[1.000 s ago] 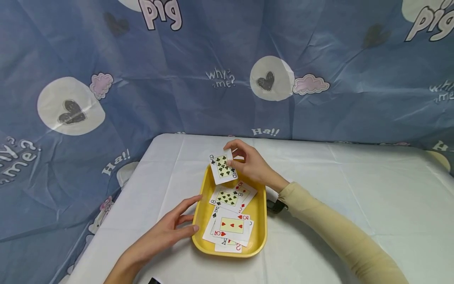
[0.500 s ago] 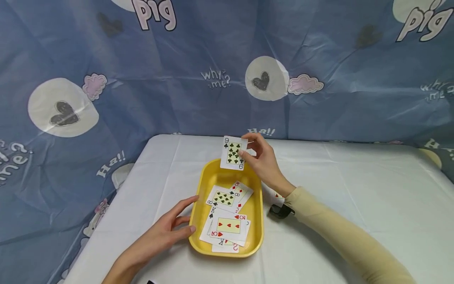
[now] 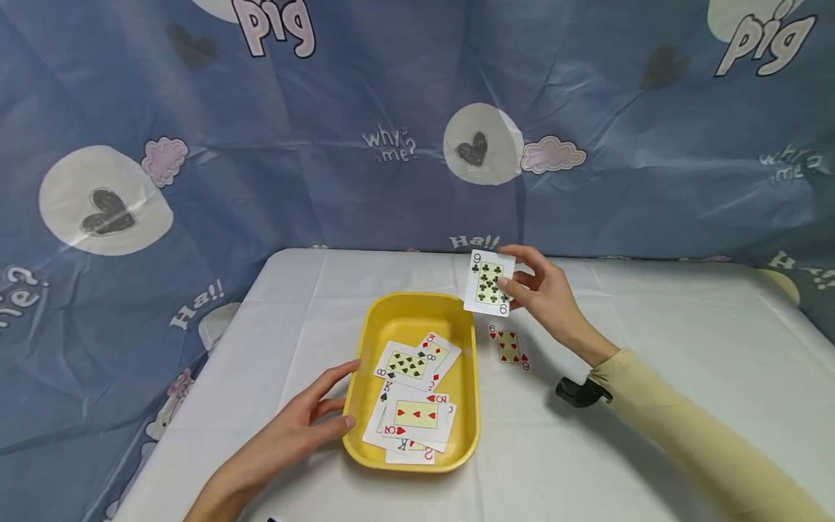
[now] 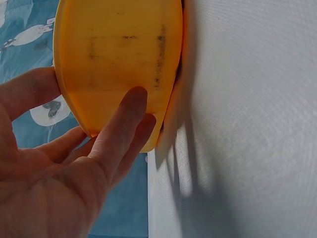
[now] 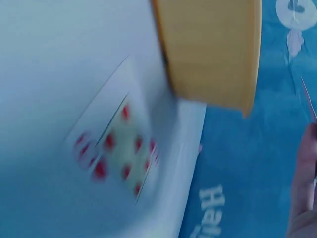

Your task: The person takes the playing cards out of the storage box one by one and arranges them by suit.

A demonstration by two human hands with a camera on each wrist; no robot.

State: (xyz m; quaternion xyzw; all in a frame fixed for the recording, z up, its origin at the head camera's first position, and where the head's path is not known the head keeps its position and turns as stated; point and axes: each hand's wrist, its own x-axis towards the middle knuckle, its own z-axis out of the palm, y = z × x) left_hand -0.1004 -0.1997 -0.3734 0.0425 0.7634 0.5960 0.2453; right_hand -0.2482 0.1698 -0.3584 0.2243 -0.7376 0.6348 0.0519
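Note:
My right hand (image 3: 544,297) pinches a nine of clubs playing card (image 3: 485,293) between thumb and fingers. The card hangs in the air just past the right rim of the yellow tray (image 3: 478,406). On the tray's left side, my left hand (image 3: 306,420) touches the rim with spread fingers. Seen from the left wrist, its fingers (image 4: 121,116) lie against the tray's outer wall. Inside the tray are an eight of spades (image 3: 406,365), a three of hearts (image 3: 417,415) and several overlapping cards. To the tray's right, a six of hearts (image 3: 509,346) lies face up on the cloth.
A white cloth (image 3: 652,377) covers the table. Behind it hangs a blue printed curtain (image 3: 339,174). A black device (image 3: 583,392) sits at the right wrist.
From above the tray's far end, my right hand has carried the nine of clubs rightward, uncovering the six of hearts. The left hand stays at the tray. The head view has shifted slightly.

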